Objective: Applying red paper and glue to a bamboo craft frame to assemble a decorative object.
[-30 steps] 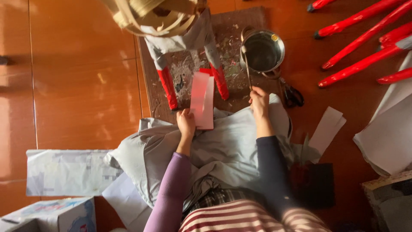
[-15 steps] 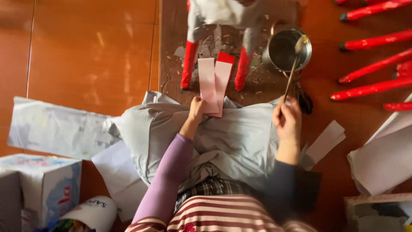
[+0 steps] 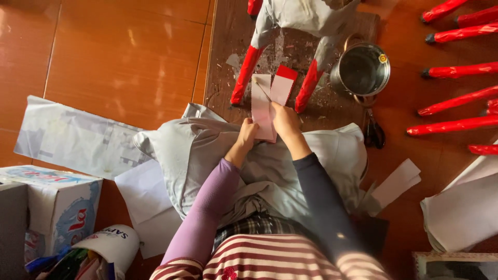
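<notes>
Two bare hands meet over our lap. Our left hand (image 3: pixel 247 133) pinches the lower edge of a pale pink paper strip (image 3: pixel 262 106), keeping it flat and taut. Our right hand (image 3: pixel 285 119) closes on a thin brush (image 3: pixel 263 89) laid across it. Beyond stand a red-legged paper figure (image 3: pixel 290 31) on a wooden board (image 3: pixel 228 46) and a metal pot (image 3: pixel 362 69), near for dipping.
</notes>
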